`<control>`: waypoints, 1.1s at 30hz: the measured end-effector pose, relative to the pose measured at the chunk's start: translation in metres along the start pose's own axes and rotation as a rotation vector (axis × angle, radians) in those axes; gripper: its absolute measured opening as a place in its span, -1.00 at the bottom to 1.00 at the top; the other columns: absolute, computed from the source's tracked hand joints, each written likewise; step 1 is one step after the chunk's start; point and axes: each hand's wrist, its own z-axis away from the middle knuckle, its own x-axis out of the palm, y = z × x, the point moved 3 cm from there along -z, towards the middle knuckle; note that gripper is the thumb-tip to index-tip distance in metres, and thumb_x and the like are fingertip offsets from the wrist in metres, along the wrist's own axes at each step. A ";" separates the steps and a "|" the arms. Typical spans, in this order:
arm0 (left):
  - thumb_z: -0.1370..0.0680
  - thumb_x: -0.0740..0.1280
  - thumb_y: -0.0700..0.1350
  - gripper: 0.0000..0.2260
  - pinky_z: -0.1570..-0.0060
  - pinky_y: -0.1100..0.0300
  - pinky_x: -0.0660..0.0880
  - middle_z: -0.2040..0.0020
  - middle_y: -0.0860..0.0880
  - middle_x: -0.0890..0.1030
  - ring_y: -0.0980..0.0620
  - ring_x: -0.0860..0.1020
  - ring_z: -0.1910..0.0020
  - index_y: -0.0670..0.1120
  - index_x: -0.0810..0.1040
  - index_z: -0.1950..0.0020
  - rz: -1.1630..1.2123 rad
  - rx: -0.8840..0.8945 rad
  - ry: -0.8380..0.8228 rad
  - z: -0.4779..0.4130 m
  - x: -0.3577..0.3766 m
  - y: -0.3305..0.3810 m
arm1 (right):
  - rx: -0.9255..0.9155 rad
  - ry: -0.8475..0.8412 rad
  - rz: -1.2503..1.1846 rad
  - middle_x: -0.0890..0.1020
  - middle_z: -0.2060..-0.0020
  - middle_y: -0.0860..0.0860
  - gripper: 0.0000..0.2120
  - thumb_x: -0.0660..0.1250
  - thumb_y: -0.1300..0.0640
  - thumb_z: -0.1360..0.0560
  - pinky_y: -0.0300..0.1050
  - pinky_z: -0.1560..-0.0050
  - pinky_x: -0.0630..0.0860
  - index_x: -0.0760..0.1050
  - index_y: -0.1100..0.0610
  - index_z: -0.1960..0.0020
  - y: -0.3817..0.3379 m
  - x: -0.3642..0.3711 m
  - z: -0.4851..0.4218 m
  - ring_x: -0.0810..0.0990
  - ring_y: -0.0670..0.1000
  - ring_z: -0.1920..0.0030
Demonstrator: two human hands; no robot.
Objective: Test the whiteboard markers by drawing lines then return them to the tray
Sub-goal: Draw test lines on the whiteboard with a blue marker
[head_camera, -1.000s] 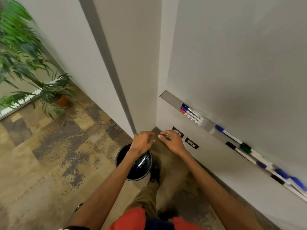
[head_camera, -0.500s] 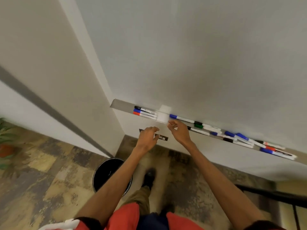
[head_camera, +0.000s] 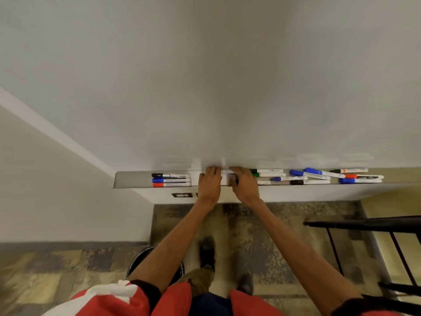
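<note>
A long grey tray (head_camera: 132,179) runs under the whiteboard (head_camera: 227,87). At its left end lie a black-capped marker (head_camera: 170,175), a blue one (head_camera: 170,180) and a red one (head_camera: 170,184). Several more markers (head_camera: 316,174) with blue, green, black and red caps are scattered along the right part. My left hand (head_camera: 208,183) and my right hand (head_camera: 245,183) rest side by side on the tray's middle. A white marker barrel (head_camera: 227,171) spans the gap between them; my right fingers curl over its end. My left fingers cover the other end. A white block (head_camera: 226,180) sits just below that barrel.
A black bin (head_camera: 136,263) stands on the floor under my left forearm. A black rail or chair frame (head_camera: 364,224) juts in at the right. Wall sockets (head_camera: 182,195) sit below the tray. My shoes (head_camera: 207,247) are on the patterned carpet.
My view swung from the bin and corner up to face the whiteboard. Both hands rose from above the bin to the tray and closed in on one marker at its middle.
</note>
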 end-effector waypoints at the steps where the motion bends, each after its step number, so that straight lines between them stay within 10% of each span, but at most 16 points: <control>1: -0.39 0.50 -0.33 -0.63 0.08 -0.04 0.55 -0.10 -0.17 0.63 -0.18 0.57 -0.13 -0.19 0.58 -0.18 -0.028 0.006 -0.021 -0.002 0.004 -0.003 | -0.007 0.009 0.012 0.57 -0.28 0.10 -0.66 0.28 0.18 -0.59 0.19 -0.33 0.43 0.50 0.09 -0.35 0.002 0.003 -0.001 0.48 0.16 -0.30; 13: -0.30 0.57 -0.32 -0.70 0.08 -0.07 0.57 0.05 -0.16 0.66 -0.20 0.62 0.03 -0.17 0.63 0.02 -0.069 0.067 -0.011 -0.008 0.001 -0.019 | -0.129 0.105 0.132 0.66 -0.08 0.04 -0.75 0.45 0.18 -0.47 0.07 -0.27 0.36 0.62 0.09 -0.14 0.005 0.011 -0.009 0.57 0.13 -0.17; 19: -0.59 0.34 -0.19 -0.76 -0.24 -0.02 0.42 -0.14 -0.15 0.64 -0.17 0.59 -0.12 -0.14 0.54 -0.26 -0.004 0.158 -0.051 -0.004 -0.009 -0.010 | -0.268 0.101 0.171 0.68 -0.02 0.04 -0.75 0.47 0.17 -0.47 -0.01 -0.23 0.35 0.63 0.10 -0.14 -0.001 0.005 -0.008 0.60 0.10 -0.07; 33: -0.70 0.11 -0.07 -0.72 -0.10 0.08 0.50 -0.15 -0.13 0.57 -0.10 0.55 -0.05 -0.13 0.51 -0.30 0.181 0.267 -0.236 0.029 -0.025 0.045 | -0.498 0.200 0.293 0.70 0.21 0.04 -0.57 0.09 -0.15 -0.62 -0.21 0.41 0.44 0.59 0.12 -0.09 0.024 -0.057 0.053 0.65 0.04 0.34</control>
